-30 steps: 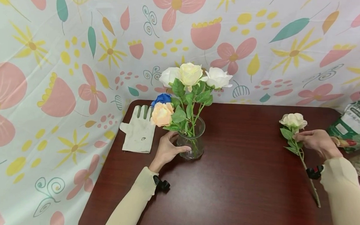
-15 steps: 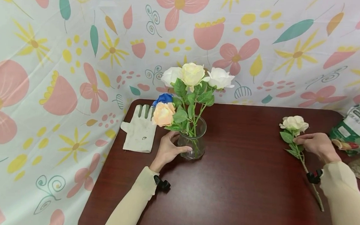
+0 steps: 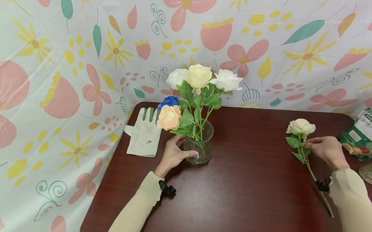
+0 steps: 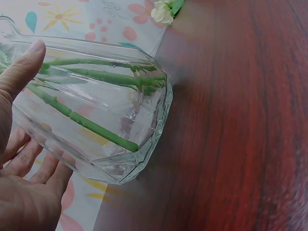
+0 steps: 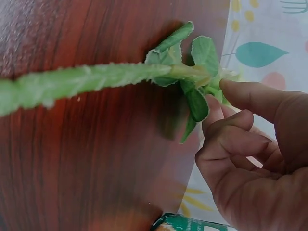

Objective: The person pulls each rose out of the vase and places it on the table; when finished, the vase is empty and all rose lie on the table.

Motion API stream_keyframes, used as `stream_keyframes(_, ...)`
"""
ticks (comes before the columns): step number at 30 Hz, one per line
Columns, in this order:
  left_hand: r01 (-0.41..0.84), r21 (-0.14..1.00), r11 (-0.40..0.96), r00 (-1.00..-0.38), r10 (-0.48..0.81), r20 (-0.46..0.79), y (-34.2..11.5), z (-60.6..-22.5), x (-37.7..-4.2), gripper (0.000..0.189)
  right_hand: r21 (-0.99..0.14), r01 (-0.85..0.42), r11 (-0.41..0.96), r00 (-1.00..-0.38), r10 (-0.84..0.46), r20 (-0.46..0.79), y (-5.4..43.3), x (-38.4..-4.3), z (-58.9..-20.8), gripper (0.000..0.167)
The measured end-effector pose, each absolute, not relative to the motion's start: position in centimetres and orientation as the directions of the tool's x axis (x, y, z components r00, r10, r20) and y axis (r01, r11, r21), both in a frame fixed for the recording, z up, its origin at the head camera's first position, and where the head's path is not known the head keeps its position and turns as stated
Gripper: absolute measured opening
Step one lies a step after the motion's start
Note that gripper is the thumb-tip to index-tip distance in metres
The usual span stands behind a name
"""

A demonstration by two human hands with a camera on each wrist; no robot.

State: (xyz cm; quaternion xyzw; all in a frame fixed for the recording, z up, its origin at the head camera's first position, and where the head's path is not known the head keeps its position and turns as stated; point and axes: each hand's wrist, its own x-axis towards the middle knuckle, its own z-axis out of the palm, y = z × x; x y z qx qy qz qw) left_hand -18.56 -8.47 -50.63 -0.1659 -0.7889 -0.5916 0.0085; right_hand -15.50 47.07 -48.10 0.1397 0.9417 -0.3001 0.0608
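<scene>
A clear glass vase [image 3: 205, 154] stands left of the table's middle, holding white and cream roses [image 3: 199, 76], a peach rose [image 3: 169, 117] and a blue rose [image 3: 168, 102]. My left hand [image 3: 176, 155] grips the vase from its left side, thumb across the front. Through the glass [image 4: 106, 96] in the left wrist view, green stems show inside. Over on the right, my right hand [image 3: 324, 150] pinches a single cream rose [image 3: 300, 128] high on its stem, just below the bloom. In the right wrist view its long stem [image 5: 96, 82] runs leftward, away from the fingertips.
A white work glove [image 3: 144, 136] lies flat behind and left of the vase. At the right edge stand a green and white bag [image 3: 362, 132] and a clear container [image 3: 371, 171]. Floral-print cloth [image 3: 127, 32] rises along the table's back and left.
The cream rose in my right hand has shifted slightly left over the last half second, its head tilting that way. My left hand and the vase stay in place.
</scene>
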Motion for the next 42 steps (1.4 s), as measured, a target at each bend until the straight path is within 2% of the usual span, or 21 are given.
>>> stream_keyframes(9,0.271,0.932,0.241,-0.944,0.254,0.209,-8.4,-50.6,-18.6,0.081,-0.539,0.308,0.784,-0.951,0.272,-0.149,45.8,-15.1,-47.0,0.058)
stream_keyframes(19,0.274,0.931,0.239,-0.944,0.252,0.214,-8.4,-50.6,-18.7,0.081,-0.536,0.23,0.813,-0.957,0.288,0.026,41.9,-15.2,-45.1,0.051)
stream_keyframes(28,0.274,0.931,0.241,-0.943,0.256,0.211,-8.5,-50.7,-18.6,0.082,-0.65,0.204,0.732,-0.952,0.304,0.043,36.8,-15.0,-43.2,0.057)
stream_keyframes(35,0.275,0.931,0.241,-0.942,0.261,0.211,-8.4,-50.7,-18.7,0.083,-0.727,0.086,0.681,-0.955,0.265,0.135,32.3,-14.6,-41.6,0.051)
stream_keyframes(42,0.256,0.94,0.227,-0.949,0.246,0.199,-8.4,-50.8,-18.6,0.081,-0.856,-0.03,0.516,-0.973,0.181,0.142,27.8,-15.3,-40.4,0.042)
